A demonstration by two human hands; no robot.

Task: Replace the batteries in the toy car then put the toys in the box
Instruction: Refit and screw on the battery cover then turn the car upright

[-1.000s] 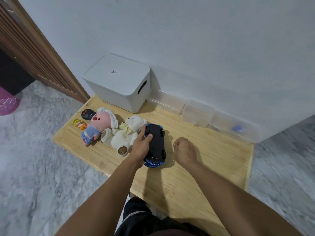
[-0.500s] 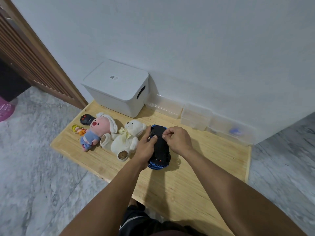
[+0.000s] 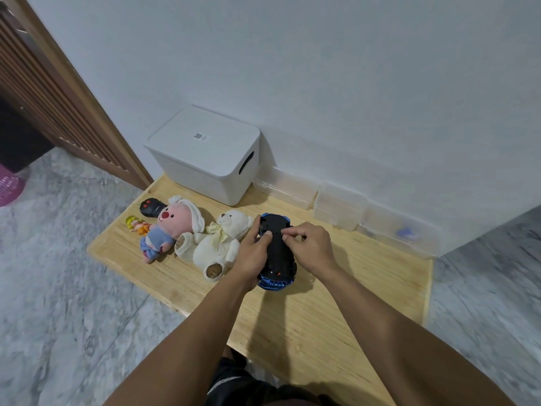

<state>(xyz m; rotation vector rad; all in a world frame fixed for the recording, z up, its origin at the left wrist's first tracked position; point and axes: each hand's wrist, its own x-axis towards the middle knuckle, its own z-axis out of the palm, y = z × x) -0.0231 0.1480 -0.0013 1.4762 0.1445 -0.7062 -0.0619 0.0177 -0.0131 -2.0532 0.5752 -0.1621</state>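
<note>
A blue toy car (image 3: 276,259) lies upside down on the wooden board (image 3: 336,303), its black underside facing up. My left hand (image 3: 252,254) grips its left side, thumb on the underside. My right hand (image 3: 311,246) rests on the right side, fingertips pinched on the middle of the underside. Left of the car lie a white teddy bear (image 3: 218,244), a pink plush (image 3: 171,227), a small doll figure (image 3: 137,224) and a black remote (image 3: 150,207). A white lidded box (image 3: 205,153) stands shut at the back left against the wall.
Clear plastic containers (image 3: 339,209) line the wall to the right of the white box; one holds something blue (image 3: 405,232). Grey marble floor surrounds the board. A wooden slatted door (image 3: 52,92) stands at the left.
My right hand moved from the board onto the car's underside. The left hand kept its hold on the car.
</note>
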